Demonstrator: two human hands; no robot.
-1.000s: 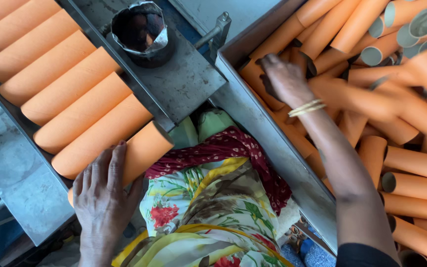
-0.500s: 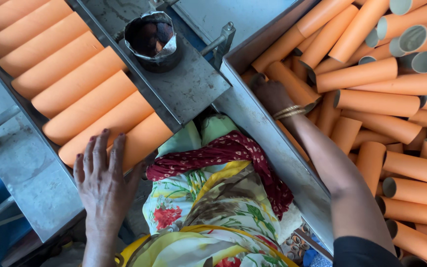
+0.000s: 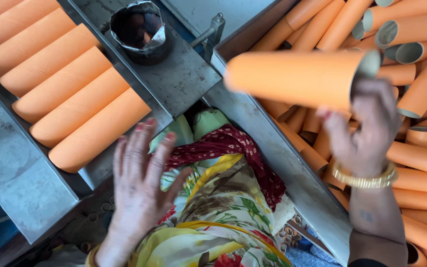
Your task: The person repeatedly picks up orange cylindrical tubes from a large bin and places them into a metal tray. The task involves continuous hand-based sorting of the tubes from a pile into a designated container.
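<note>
My right hand (image 3: 364,128) grips an orange cardboard tube (image 3: 292,79) by its open end and holds it level above the bin edge. A gold bangle sits on that wrist. My left hand (image 3: 139,185) hovers with fingers spread over my lap, just off the lower end of a slanted metal tray (image 3: 11,190). A row of orange tubes (image 3: 70,99) lies side by side on that tray. The nearest tube of the row is a little beyond my left fingertips.
A metal bin (image 3: 292,173) on the right holds several loose orange tubes (image 3: 421,163). A dark round pot (image 3: 139,29) lined with foil stands on the grey metal plate (image 3: 189,74) between tray and bin. Patterned cloth covers my lap (image 3: 218,198).
My right hand has come up out of the bin with one tube and carried it leftward. My left hand has slid off the last tube on the tray toward my lap.
</note>
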